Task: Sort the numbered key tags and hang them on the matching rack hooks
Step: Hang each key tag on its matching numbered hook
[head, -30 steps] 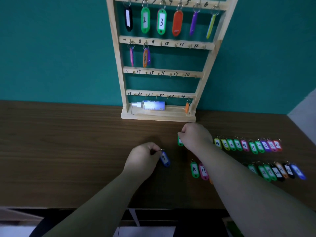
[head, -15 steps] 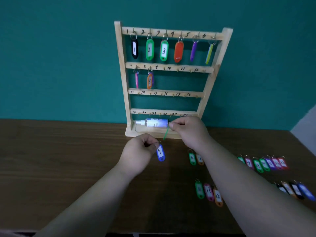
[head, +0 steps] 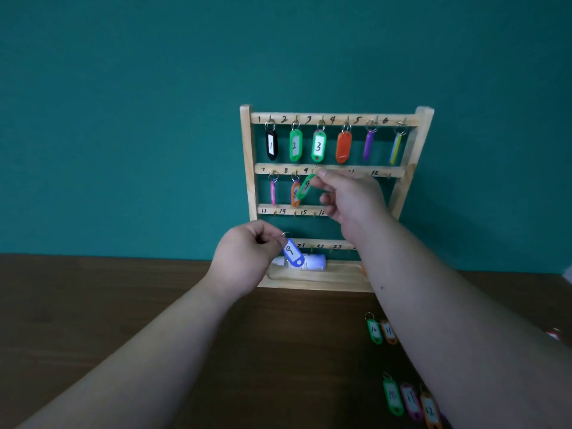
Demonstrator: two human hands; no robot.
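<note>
A wooden rack [head: 246, 156] with numbered hooks stands against the teal wall. Tags hang on hooks 1 to 6 of its top bar and on 7 and 8 of the second bar. My right hand [head: 349, 199] pinches the ring of a green tag [head: 306, 187] and holds it at the second bar by the hook marked 9. My left hand [head: 247, 258] pinches the ring of a blue tag [head: 292, 253] marked 9 in front of the rack's lowest bar. Loose tags lie on the table: a green 10 [head: 374, 331] with an orange 11 [head: 388, 332], and nearer me green, pink and orange ones [head: 410, 399].
A white bottle [head: 314, 263] lies in the tray at the rack's base. The brown wooden table [head: 93, 305] stretches left of my arms. A red tag [head: 554, 334] peeks out past my right forearm at the right edge.
My right hand rose from the rack's base to the second bar with the green tag. My left hand lifted the blue tag up to the lowest bar. The camera tilted upward.
</note>
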